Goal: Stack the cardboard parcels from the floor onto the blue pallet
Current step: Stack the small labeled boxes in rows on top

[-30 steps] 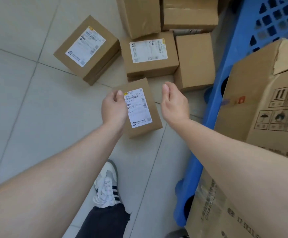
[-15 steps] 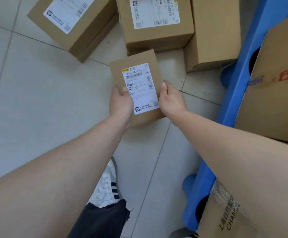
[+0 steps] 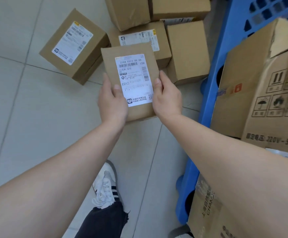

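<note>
A small flat cardboard parcel (image 3: 131, 54) with a white shipping label is held above the tiled floor. My left hand (image 3: 111, 102) grips its left edge, thumb on the label. My right hand (image 3: 167, 98) grips its right edge. The blue pallet (image 3: 220, 69) runs along the right side. On it stands a large brown carton (image 3: 253, 93) with handling symbols. Several more parcels (image 3: 74, 47) lie on the floor beyond the held one.
Another carton (image 3: 206, 219) wrapped in plastic film stands at the pallet's near end. My white shoe (image 3: 105, 184) and dark trouser leg are on the light floor tiles (image 3: 28, 109) below my arms.
My right hand closed on the parcel's right edge. Both hands then lifted the parcel off the floor and brought it nearer to me.
</note>
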`<state>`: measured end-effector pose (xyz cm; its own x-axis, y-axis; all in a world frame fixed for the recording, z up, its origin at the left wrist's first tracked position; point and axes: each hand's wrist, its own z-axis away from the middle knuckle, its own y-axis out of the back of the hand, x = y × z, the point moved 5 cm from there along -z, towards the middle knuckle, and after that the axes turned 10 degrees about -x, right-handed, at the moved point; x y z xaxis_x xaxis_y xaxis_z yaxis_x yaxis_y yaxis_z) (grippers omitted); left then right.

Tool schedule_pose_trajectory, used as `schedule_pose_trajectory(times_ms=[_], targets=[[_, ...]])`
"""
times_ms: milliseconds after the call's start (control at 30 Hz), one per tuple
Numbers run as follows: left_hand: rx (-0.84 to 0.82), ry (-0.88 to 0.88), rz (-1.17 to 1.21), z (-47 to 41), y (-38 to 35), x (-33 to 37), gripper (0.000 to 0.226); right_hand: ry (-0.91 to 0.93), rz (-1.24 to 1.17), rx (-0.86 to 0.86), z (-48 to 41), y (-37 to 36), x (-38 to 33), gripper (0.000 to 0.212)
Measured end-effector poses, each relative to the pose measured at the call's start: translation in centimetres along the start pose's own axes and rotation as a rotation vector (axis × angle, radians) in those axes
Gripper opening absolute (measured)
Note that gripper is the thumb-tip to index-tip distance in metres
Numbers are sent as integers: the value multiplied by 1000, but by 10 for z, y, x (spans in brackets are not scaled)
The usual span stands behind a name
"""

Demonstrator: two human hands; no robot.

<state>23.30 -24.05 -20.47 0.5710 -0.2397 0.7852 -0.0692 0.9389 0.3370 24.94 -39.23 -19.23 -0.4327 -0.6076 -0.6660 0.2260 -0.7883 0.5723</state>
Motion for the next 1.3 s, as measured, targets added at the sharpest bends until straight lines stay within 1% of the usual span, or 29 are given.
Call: schedule_pose_trajectory(times_ms=[133, 233, 333, 400, 500, 667, 833, 967, 1100, 1300], targets=[[30, -63, 7, 13, 7, 55, 56, 18, -40, 76, 12, 42, -32, 41], [22, -123, 61, 29, 6, 103, 55, 23, -60, 118, 23, 82, -56, 43], [21, -150, 63, 45, -1, 149, 52, 40, -70, 180, 37, 129, -76, 43], [-10, -181, 89, 60, -8, 180, 52, 62, -66, 229, 48, 161, -88, 42], [-55, -227, 130, 83, -22, 228, 51, 56, -126, 277, 65, 211, -100, 43], [-127, -279, 196, 124, -58, 294, 51, 50, -154, 367, 93, 294, -106, 41], [-214, -326, 211, 176, -114, 341, 50, 19, -156, 461, 131, 377, -83, 44], [-306, -344, 232, 223, -169, 365, 51, -34, -151, 523, 169, 439, -49, 43], [-391, -336, 227, 273, -229, 375, 50, -67, -168, 581, 209, 492, -5, 44], [-508, -332, 182, 355, -322, 377, 51, -171, -175, 660, 267, 563, 77, 43]])
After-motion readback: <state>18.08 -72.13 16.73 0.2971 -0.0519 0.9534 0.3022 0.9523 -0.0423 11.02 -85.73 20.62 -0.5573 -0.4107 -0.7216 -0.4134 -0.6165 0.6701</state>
